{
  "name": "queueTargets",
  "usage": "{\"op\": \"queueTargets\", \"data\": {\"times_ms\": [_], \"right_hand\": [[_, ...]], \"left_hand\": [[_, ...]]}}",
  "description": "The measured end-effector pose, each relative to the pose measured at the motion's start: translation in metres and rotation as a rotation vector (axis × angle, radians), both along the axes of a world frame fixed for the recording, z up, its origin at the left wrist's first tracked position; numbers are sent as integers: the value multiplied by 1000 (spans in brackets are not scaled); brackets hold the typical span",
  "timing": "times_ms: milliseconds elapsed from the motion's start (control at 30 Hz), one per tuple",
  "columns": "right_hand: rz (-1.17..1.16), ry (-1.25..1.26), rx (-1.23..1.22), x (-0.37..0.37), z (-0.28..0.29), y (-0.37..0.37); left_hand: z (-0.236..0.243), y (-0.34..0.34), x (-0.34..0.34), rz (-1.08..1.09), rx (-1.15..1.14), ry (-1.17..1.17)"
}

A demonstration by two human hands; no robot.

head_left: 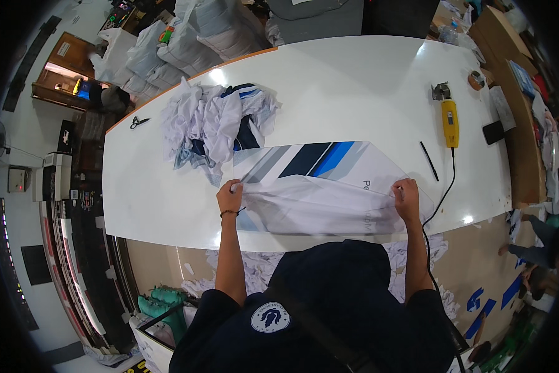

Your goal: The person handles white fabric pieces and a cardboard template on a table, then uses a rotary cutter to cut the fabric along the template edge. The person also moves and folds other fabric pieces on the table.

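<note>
A white fabric panel (323, 204) with grey, navy and blue diagonal stripes lies on the white table in front of me, its near part folded over and slightly wrinkled. My left hand (230, 197) pinches its left edge. On the right, my right hand (406, 198) is closed on the panel's right side near the slanted corner. Beyond my left hand sits a crumpled pile of white and navy fabric pieces (214, 121). A black pen (429, 161) lies past my right hand, and a yellow corded electric cutter (450, 124) stands farther right.
The cutter's black cord (441, 205) runs off the table's near edge beside my right arm. Scissors (140, 122) lie at the left, a black phone (494, 132) and a tape roll (476, 79) at the right. Stuffed sacks (214, 34) stand behind the table (354, 87); fabric scraps cover the floor.
</note>
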State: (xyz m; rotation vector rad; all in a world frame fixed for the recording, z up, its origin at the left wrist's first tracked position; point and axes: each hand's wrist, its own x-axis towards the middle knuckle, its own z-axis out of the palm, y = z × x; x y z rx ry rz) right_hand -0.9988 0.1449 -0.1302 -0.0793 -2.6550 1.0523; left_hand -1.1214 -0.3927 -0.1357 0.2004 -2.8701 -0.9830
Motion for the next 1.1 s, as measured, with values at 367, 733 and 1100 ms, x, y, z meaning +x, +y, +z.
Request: {"op": "queueTargets", "data": {"times_ms": [367,733,1100], "right_hand": [[368,-51,118,3,36,-16],[335,24,35,-5,5,-21],[539,-2,166,-8,21,-36]], "left_hand": [[1,-4,-9,-33,-103,20],[6,-6,-8,104,-79,-17],[7,-6,-17,94,-30,-72]]}}
